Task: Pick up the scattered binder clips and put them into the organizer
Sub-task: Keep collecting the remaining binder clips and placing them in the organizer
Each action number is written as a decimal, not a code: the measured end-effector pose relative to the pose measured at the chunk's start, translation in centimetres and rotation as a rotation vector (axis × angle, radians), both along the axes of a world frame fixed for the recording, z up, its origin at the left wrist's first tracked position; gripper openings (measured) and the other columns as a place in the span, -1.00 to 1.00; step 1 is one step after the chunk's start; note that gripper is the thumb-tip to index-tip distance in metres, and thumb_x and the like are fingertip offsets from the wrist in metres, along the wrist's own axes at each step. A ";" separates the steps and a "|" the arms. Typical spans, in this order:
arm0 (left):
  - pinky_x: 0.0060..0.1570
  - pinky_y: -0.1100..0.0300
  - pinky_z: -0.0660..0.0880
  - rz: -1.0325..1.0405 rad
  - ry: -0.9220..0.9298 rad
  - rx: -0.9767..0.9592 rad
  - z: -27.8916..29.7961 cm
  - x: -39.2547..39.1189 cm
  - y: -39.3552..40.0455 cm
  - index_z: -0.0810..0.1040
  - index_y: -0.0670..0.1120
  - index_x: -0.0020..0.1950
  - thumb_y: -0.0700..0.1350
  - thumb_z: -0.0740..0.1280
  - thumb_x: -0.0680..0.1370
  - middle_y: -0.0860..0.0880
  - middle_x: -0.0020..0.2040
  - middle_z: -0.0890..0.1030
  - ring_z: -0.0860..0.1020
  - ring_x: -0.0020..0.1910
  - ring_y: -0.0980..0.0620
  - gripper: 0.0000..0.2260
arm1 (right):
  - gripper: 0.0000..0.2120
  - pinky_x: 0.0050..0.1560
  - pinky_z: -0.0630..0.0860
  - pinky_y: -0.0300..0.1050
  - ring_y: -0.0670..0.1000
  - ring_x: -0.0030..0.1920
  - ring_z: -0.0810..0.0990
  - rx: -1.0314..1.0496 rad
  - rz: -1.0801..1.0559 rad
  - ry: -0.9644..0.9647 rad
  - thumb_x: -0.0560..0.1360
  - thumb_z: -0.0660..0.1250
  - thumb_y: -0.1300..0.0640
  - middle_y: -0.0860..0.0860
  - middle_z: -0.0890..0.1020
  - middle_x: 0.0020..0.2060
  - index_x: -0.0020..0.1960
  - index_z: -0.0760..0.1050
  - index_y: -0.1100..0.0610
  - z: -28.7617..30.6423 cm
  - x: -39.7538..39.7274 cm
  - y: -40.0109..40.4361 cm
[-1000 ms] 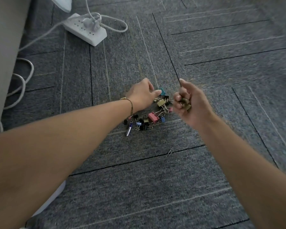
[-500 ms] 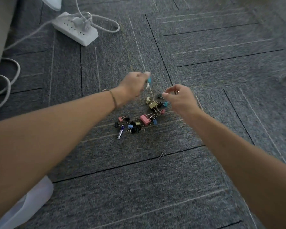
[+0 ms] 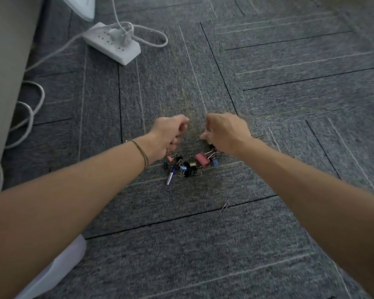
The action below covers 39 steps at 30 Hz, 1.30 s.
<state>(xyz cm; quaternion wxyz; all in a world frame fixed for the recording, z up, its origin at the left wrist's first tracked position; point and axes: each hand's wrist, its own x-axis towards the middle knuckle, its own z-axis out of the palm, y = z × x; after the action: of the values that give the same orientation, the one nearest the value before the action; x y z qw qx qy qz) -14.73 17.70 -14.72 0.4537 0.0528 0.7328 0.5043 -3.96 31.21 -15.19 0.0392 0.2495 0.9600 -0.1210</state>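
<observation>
A heap of small binder clips (image 3: 189,165) in black, blue, gold and pink lies on the grey carpet, with one large pink clip (image 3: 202,159) at its right. My left hand (image 3: 168,134) hovers over the heap's left edge, its fingers curled into a fist around a clip that is mostly hidden. My right hand (image 3: 225,132) is at the heap's far right edge, fingertips pinched on a pale clip. A white plastic container (image 3: 52,270), possibly the organizer, shows at the lower left, partly under my left forearm.
A blue pen-like item (image 3: 170,178) lies at the heap's near left. A loose paper clip (image 3: 225,207) lies closer to me. A white power strip (image 3: 112,43) with cables sits at the far left, beside a grey cabinet side (image 3: 7,72).
My left hand has come back down to the heap with its fist closed. My right hand has moved to the heap's far right edge and pinched there. The camera has tilted slightly.
</observation>
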 end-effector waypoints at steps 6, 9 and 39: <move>-0.40 0.31 0.42 -0.266 0.497 -0.124 -0.3 1.3 0.4 0.55 -0.04 0.12 -0.04 0.38 0.63 0.01 -0.11 0.58 0.42 -0.38 0.12 -0.87 | -0.82 -0.46 0.51 -0.23 -0.04 -0.36 0.50 -1.000 -0.495 0.452 0.64 0.29 0.07 -0.02 0.54 -0.31 0.03 0.56 0.19 1.0 1.4 1.6; -0.40 0.24 0.44 -0.518 0.768 -0.182 -0.4 1.8 1.0 0.46 0.05 0.23 -0.03 0.37 0.63 -0.01 -0.14 0.56 0.40 -0.42 0.10 -0.80 | -0.74 -0.55 0.24 -0.21 -0.03 -0.41 0.28 -1.578 -0.589 0.629 0.62 0.13 0.13 -0.02 0.36 -0.43 -0.18 0.49 0.14 1.3 3.2 3.1; -0.53 0.26 0.23 -0.076 -0.305 0.475 2.1 2.1 1.2 0.40 -0.06 -0.34 0.05 0.15 0.65 -0.04 -0.35 0.48 0.32 -0.46 0.04 -0.62 | -0.75 -0.31 0.55 -0.03 0.00 -0.35 0.51 0.023 0.108 -0.077 0.66 0.20 -0.04 0.02 0.54 -0.29 0.16 0.34 0.15 -0.8 1.7 3.4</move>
<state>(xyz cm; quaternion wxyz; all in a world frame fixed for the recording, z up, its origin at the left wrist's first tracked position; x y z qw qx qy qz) -12.67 18.91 -12.65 0.5522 0.1084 0.5150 0.6466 -2.25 34.61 -15.96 0.0797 0.2024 0.9711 -0.0980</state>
